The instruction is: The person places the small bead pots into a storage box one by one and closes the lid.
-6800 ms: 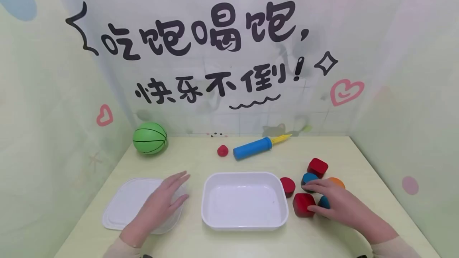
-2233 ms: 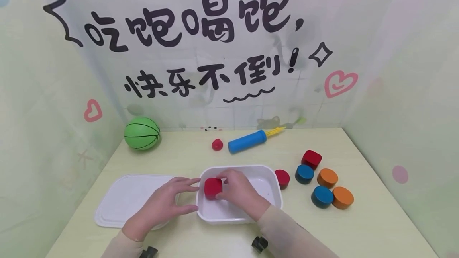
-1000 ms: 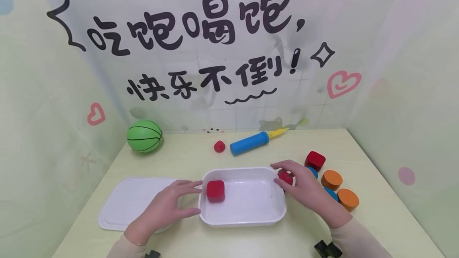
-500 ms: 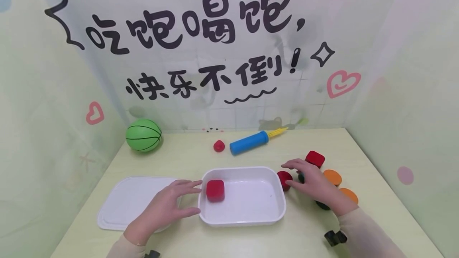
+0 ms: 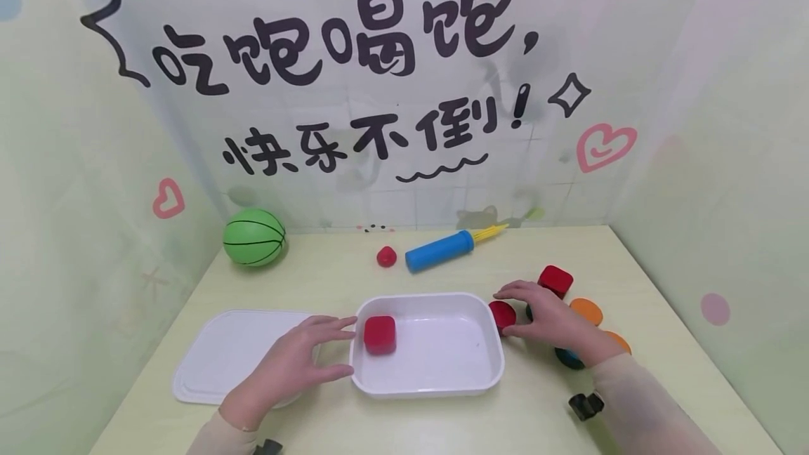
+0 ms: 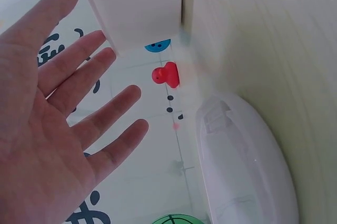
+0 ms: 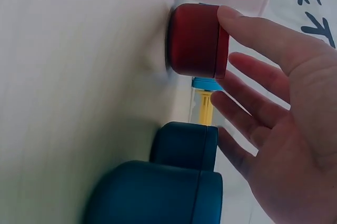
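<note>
The white tray (image 5: 430, 392) stands mid-table with a rounded square red block (image 5: 380, 335) inside at its left. My left hand (image 5: 291, 364), fingers spread and relaxed, rests by the tray's left rim; the left wrist view shows the palm (image 6: 58, 124) holding nothing. Just right of the tray, my right hand (image 5: 553, 318) has its thumb at the near side and fingers at the far side of a round red block (image 5: 503, 316). In the right wrist view this red block (image 7: 195, 40) lies between the thumb and fingers of the hand (image 7: 295, 108), at its lidded end.
A white lid (image 5: 221, 357) lies left. Behind are a green ball (image 5: 254, 237), a small red object (image 5: 387, 256) and a blue pump (image 5: 439, 251). Another red block (image 5: 556, 279), orange blocks (image 5: 586, 310) and blue blocks (image 7: 184, 145) stand near the right hand, partly hidden by it.
Since the earlier views, the square red block was carried into the tray and let go. The right hand has moved back right, and its thumb has now shifted to the round red block's near side.
</note>
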`<state>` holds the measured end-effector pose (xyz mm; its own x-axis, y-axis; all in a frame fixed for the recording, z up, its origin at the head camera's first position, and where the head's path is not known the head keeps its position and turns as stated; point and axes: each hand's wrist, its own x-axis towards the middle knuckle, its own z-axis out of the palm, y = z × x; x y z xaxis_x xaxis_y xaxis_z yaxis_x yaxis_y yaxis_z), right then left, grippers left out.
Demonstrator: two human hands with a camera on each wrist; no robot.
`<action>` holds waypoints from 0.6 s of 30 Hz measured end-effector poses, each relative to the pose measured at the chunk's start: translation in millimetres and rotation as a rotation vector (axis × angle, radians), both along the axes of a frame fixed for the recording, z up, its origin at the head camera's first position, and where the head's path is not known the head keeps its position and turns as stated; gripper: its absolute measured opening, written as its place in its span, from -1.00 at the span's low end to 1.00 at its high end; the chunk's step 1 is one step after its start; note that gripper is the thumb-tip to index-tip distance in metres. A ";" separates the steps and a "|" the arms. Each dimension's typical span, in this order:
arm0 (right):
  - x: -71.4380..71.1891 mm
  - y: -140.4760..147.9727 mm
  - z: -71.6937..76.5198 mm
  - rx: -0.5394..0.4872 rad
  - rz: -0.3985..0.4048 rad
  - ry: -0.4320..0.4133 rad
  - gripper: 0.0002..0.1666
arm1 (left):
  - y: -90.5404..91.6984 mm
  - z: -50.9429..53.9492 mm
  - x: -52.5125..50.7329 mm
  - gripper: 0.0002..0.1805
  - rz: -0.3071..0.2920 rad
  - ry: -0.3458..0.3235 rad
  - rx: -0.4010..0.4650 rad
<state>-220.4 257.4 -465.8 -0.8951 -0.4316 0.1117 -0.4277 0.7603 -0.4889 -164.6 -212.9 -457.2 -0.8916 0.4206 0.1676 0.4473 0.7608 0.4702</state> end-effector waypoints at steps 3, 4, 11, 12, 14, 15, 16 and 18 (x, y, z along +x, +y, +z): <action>-1.9 0.8 0.3 0.027 0.005 0.000 -0.28 | 0.2 0.6 0.5 -0.45 0.000 -0.014 -0.003; -2.3 0.7 0.5 0.034 0.006 0.002 -0.27 | 0.0 0.7 0.4 -0.45 -0.002 -0.013 -0.005; -4.8 1.2 -0.6 0.052 0.003 0.003 -0.28 | -1.7 0.6 -0.5 -0.45 -0.013 0.002 -0.022; -4.9 1.4 -1.1 0.048 0.004 0.004 -0.29 | -2.0 0.6 -0.6 -0.45 -0.013 0.002 -0.022; -4.8 1.8 -1.9 0.023 0.011 -0.001 -0.29 | -2.2 0.0 -0.9 -0.45 -0.013 0.003 -0.019; -4.5 1.9 -2.1 0.009 0.010 -0.004 -0.30 | -2.1 -0.3 -1.1 -0.44 -0.013 0.004 -0.019; -4.2 2.1 -2.2 -0.008 0.007 -0.006 -0.31 | -1.7 -0.2 -1.3 -0.44 -0.014 0.001 -0.014; -3.6 3.1 -2.0 -0.038 0.004 0.002 -0.32 | -0.8 -0.2 -1.5 -0.43 -0.013 -0.001 -0.013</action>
